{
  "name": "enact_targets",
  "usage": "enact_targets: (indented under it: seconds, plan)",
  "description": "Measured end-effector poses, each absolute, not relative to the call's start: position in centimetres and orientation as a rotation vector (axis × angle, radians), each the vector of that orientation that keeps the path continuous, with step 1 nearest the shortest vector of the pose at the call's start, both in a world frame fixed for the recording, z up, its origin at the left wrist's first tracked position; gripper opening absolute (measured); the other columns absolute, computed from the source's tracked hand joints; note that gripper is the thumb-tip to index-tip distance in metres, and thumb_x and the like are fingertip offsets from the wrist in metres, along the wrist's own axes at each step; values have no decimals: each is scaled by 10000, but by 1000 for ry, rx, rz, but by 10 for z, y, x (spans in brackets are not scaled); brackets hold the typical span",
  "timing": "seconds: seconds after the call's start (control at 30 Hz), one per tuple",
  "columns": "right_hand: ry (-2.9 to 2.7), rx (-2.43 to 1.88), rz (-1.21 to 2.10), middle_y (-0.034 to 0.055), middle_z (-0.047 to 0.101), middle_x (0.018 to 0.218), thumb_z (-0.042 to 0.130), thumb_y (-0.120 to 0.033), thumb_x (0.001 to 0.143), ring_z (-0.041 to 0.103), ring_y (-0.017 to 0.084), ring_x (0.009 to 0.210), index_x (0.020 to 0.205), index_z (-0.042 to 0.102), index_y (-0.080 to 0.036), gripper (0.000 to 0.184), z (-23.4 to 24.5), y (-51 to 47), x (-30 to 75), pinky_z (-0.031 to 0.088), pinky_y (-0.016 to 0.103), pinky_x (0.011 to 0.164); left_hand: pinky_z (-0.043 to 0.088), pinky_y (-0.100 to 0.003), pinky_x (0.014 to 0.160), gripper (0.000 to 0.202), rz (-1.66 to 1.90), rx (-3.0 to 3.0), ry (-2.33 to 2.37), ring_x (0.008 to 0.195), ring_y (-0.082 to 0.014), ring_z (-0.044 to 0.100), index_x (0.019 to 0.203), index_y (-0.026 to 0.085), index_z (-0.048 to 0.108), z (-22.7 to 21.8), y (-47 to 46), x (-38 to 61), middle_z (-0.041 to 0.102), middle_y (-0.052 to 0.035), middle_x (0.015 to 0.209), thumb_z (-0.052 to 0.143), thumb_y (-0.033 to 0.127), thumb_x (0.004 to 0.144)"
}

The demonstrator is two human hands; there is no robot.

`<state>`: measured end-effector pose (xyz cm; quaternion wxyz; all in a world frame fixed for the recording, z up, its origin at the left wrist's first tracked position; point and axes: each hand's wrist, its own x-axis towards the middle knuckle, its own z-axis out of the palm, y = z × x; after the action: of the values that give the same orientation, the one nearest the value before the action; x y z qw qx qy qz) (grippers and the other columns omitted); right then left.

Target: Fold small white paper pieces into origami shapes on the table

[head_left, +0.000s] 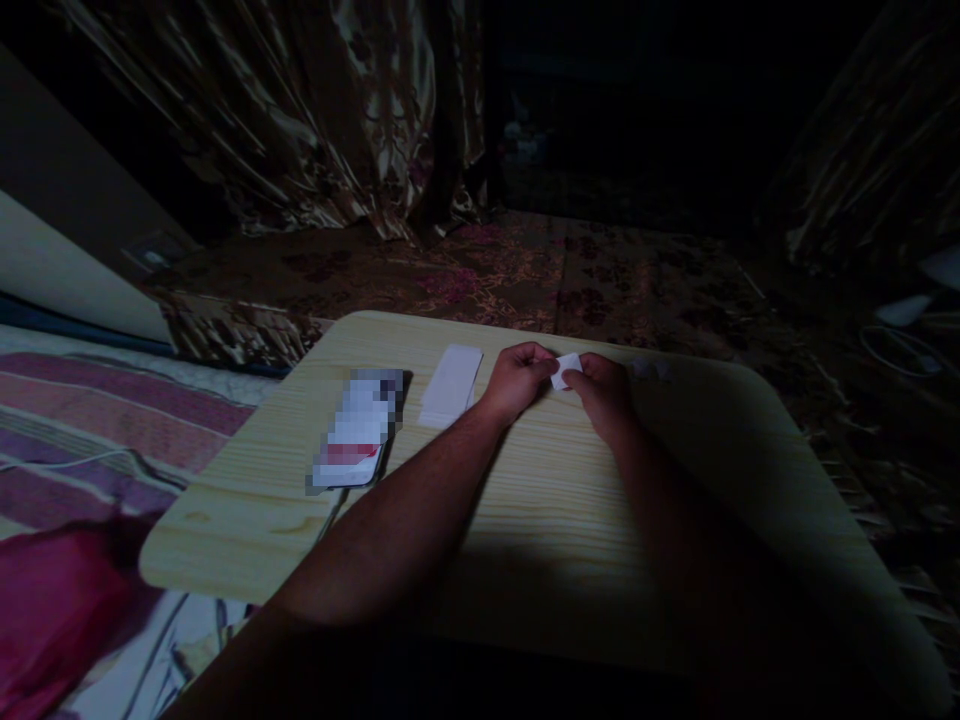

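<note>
Both my hands meet over the far part of a light wooden table [540, 520]. My left hand [516, 378] and my right hand [604, 392] each pinch an edge of a small white piece of paper [565, 371] held between them, just above the tabletop. A white paper strip [451, 385] lies flat on the table to the left of my left hand. Further left a phone [357, 430] rests on the table with a cable running off the near edge.
A striped pink and purple blanket [90, 420] lies to the left of the table. Patterned carpet [525, 270] and shiny curtains [315, 110] fill the dark background. Faint pale scraps [649, 369] lie on the table right of my hands.
</note>
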<state>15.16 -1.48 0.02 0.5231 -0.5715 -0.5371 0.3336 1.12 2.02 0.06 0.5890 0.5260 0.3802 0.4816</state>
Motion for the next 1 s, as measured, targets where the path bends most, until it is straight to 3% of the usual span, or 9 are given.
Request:
enact_targets:
  seconds: [1.0]
  plan:
    - [-1287,-1387,817,-13,639,616,599,-309,671,540,142,574,728,642,-175,152,1,-15,151,384,245,533,299,-227,504,172,1148,1238,891,491,-73,410,658,150,602,0,21,12,536,26,554,694,295,642]
